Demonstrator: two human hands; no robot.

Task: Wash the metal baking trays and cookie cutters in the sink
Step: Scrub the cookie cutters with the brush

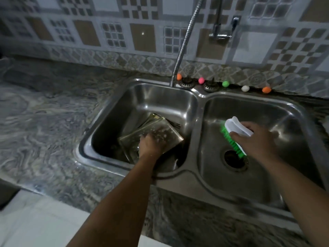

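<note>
**Tray in the left basin, brush over the right**

Left hand (149, 144) grips the square metal baking tray (151, 136), tilted in the double steel sink's (192, 175) left basin. Right hand (256, 139) clutches a white, green-bristled scrubbing brush (236, 132) above the right basin's drain (233, 160).

Two hands at a double steel sink (193, 172), one on the trays, one on a brush.

In the left basin the left hand (149, 146) grips the near edge of the top baking tray (160, 134), tilted on a stack. Over the right basin, above its drain (234, 160), the right hand (256, 139) holds a white scrubbing brush (236, 129) with green bristles.
</note>
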